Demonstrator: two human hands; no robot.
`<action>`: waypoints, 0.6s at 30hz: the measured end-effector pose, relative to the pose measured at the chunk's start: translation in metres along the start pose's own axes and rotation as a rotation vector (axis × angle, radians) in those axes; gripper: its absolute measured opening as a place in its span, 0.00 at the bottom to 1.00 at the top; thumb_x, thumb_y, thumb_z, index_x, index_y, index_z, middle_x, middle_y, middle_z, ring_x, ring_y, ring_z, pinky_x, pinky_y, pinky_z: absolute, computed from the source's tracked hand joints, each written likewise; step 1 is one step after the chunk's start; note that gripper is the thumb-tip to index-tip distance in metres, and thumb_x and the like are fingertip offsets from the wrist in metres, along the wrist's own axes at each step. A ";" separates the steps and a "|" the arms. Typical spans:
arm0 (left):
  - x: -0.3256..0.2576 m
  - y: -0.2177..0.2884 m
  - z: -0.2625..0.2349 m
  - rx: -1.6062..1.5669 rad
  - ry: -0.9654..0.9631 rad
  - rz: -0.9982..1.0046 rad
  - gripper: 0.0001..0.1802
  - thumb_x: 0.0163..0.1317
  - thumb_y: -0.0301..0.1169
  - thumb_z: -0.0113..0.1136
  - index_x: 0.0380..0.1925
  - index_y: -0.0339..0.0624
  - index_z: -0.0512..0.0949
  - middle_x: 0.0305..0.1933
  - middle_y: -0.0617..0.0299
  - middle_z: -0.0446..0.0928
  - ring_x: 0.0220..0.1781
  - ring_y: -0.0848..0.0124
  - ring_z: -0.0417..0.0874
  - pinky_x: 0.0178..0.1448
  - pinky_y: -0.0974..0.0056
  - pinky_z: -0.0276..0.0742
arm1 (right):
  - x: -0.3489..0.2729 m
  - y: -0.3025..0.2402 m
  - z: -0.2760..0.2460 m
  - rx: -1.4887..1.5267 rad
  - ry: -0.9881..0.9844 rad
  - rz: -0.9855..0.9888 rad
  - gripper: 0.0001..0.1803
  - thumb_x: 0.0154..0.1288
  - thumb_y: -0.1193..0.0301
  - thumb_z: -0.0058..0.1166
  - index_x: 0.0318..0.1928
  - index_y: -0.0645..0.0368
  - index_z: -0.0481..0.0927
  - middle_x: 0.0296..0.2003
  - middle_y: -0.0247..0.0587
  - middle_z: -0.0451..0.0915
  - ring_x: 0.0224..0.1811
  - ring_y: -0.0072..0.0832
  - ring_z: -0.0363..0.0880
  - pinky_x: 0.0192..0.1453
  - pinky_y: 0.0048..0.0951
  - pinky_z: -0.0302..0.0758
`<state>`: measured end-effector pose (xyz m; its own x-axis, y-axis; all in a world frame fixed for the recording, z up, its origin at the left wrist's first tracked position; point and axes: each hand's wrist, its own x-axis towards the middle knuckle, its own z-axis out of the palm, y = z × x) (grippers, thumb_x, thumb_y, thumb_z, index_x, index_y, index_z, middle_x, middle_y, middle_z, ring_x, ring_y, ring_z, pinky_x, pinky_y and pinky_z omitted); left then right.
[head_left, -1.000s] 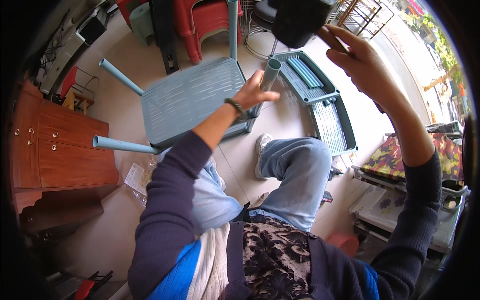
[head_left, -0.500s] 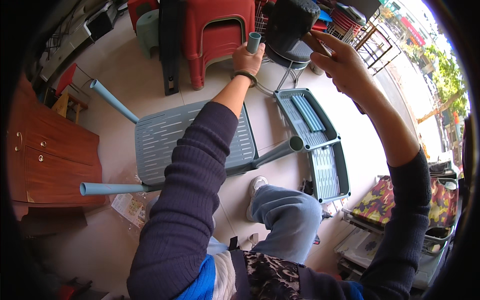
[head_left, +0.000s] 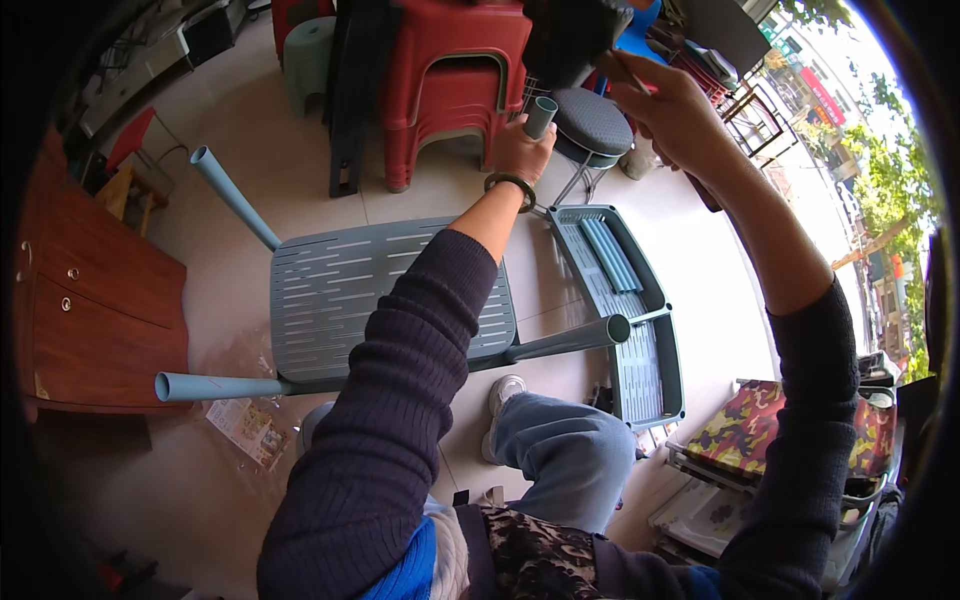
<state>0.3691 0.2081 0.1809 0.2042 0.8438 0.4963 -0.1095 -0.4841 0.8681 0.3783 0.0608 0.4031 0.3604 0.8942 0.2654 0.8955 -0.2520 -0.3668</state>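
- Chair leg (head_left: 540, 116), one grey-blue tube: held upright, open end up, above the tiled floor (head_left: 690, 240) near the far edge of the view.
- Left hand (head_left: 520, 150): one, arm stretched forward and raised, fingers closed around the lower part of the chair leg; a dark bracelet (head_left: 511, 183) circles the wrist.
- Right hand (head_left: 675, 110): one, raised level with the left, fingers curled around the handle of a dark mallet (head_left: 570, 35) whose head sits just above the chair leg; whether they touch cannot be told.
- Chair seat (head_left: 380, 290), one slatted grey-blue panel: lies upside down on the floor with three fitted legs (head_left: 565, 340) counted, pointing outward.
- Chair back (head_left: 625, 310), one: lies on the floor touching the seat's right edge.
- Red plastic stools (head_left: 450, 80), one stack: stand on the floor beyond the seat.
- Wooden cabinet (head_left: 95, 310), one: stands at the floor's left edge.
- Leaflet (head_left: 250, 430), one: lies on the floor near the seat's near-left corner.
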 end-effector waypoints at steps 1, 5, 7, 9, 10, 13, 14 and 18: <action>0.004 0.000 -0.002 0.011 -0.010 -0.015 0.14 0.53 0.39 0.64 0.25 0.38 0.80 0.23 0.48 0.80 0.29 0.52 0.83 0.36 0.57 0.77 | 0.003 -0.001 0.000 0.018 0.047 -0.023 0.21 0.68 0.62 0.50 0.60 0.51 0.74 0.40 0.45 0.82 0.38 0.33 0.82 0.43 0.33 0.77; -0.001 0.006 0.004 0.010 -0.027 -0.010 0.13 0.53 0.38 0.64 0.26 0.37 0.80 0.23 0.48 0.80 0.29 0.53 0.83 0.36 0.57 0.77 | 0.008 0.009 0.015 -0.109 0.079 -0.069 0.19 0.69 0.63 0.47 0.59 0.51 0.75 0.40 0.47 0.82 0.38 0.35 0.82 0.44 0.35 0.77; -0.003 0.007 0.005 0.016 -0.031 -0.014 0.14 0.54 0.38 0.63 0.26 0.37 0.80 0.24 0.48 0.80 0.29 0.53 0.83 0.37 0.57 0.77 | 0.011 0.011 0.014 -0.159 -0.081 0.045 0.23 0.70 0.61 0.49 0.63 0.47 0.71 0.26 0.38 0.74 0.22 0.24 0.73 0.24 0.27 0.71; -0.001 0.000 0.001 0.019 -0.011 -0.032 0.14 0.53 0.40 0.63 0.25 0.40 0.80 0.25 0.48 0.80 0.31 0.51 0.82 0.37 0.54 0.77 | 0.013 0.000 0.012 -0.143 -0.117 0.085 0.23 0.69 0.61 0.49 0.63 0.47 0.71 0.25 0.37 0.74 0.21 0.24 0.73 0.24 0.27 0.70; 0.001 -0.004 0.000 0.020 -0.001 -0.042 0.14 0.53 0.41 0.63 0.24 0.41 0.80 0.26 0.48 0.80 0.32 0.50 0.82 0.37 0.53 0.77 | 0.010 -0.006 0.011 -0.104 -0.072 0.078 0.21 0.69 0.61 0.48 0.60 0.49 0.74 0.31 0.42 0.78 0.28 0.29 0.77 0.34 0.31 0.74; 0.003 0.000 0.001 0.054 -0.037 -0.022 0.14 0.54 0.41 0.63 0.29 0.40 0.82 0.26 0.49 0.81 0.31 0.52 0.83 0.38 0.56 0.77 | 0.005 0.000 0.015 -0.059 0.040 0.060 0.20 0.69 0.62 0.48 0.58 0.52 0.76 0.37 0.46 0.82 0.36 0.33 0.82 0.43 0.35 0.77; 0.001 0.000 0.001 0.060 -0.032 -0.019 0.14 0.53 0.40 0.63 0.29 0.40 0.82 0.26 0.49 0.81 0.31 0.52 0.83 0.38 0.56 0.78 | 0.004 0.003 0.018 -0.052 0.078 0.046 0.20 0.69 0.62 0.48 0.58 0.52 0.76 0.37 0.46 0.82 0.36 0.33 0.82 0.43 0.35 0.77; -0.003 -0.001 0.003 0.055 -0.017 -0.027 0.13 0.53 0.40 0.63 0.31 0.42 0.82 0.26 0.50 0.81 0.31 0.53 0.84 0.38 0.57 0.78 | 0.003 0.000 0.011 -0.156 -0.169 0.091 0.21 0.68 0.62 0.48 0.59 0.52 0.75 0.37 0.45 0.81 0.35 0.32 0.81 0.42 0.35 0.76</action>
<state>0.3712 0.2057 0.1786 0.2231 0.8530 0.4718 -0.0505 -0.4732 0.8795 0.3764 0.0680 0.3940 0.4046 0.9110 0.0801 0.8954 -0.3768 -0.2373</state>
